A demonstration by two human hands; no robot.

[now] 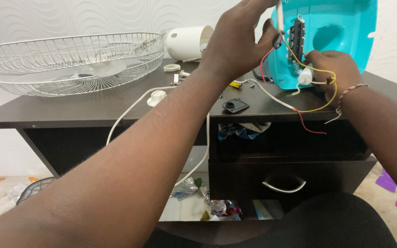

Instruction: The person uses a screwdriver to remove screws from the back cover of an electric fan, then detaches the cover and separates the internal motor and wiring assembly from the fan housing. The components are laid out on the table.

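A turquoise plastic fan housing [341, 32] stands on the dark desk [93, 108] at the right, with a black switch block [296, 39] and loose yellow, red and white wires [299, 110] hanging from it. My left hand [237, 39] is raised at the housing's left edge, fingers pinched on a thin white tool or wire near the switch block. My right hand [334, 71] rests low against the housing, holding a small white cylindrical part [305, 76] with wires attached.
A white wire fan guard [70, 62] lies on the desk's left half. Behind it stands a white motor cover [189, 42]. A white knob [157, 97], screws and a small black plate [235, 106] lie mid-desk. A drawer [283, 183] sits below; wrappers litter the floor.
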